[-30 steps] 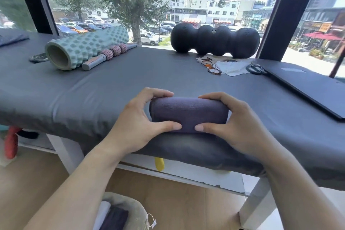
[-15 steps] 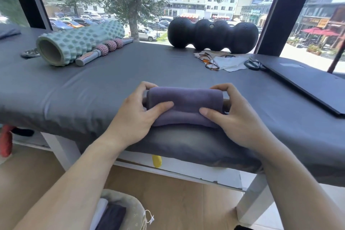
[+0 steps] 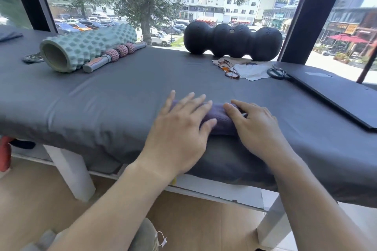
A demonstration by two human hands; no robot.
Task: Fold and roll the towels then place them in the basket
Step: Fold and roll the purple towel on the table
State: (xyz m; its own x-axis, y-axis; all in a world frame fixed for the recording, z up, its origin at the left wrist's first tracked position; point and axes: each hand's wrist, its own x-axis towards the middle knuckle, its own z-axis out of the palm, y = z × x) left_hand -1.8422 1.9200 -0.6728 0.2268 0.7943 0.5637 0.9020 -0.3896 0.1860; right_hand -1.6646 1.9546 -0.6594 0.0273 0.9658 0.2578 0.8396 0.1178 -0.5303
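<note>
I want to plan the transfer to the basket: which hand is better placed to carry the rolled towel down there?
Probably the left hand. It lies flat over the purple towel roll, and the basket sits low on the floor under the left forearm. The right hand rests on the roll's other end, farther from it.

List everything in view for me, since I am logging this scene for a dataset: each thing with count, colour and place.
rolled towel: 1, purple, near edge of the table, under both hands
table: 1, grey cover, white legs
foam roller: 1, pale green, back left
massage stick: 1, grey with pink balls, beside the foam roller
peanut roller: 1, black, back centre by the window
glasses: 1, brown-orange frame, on a light cloth
scissors: 1, black, right of the cloth
flat board: 1, black, right
basket: 1, greyish, on the floor, mostly cut off
left hand: fingers straight, pressing the towel
right hand: fingers resting flat on the towel
</note>
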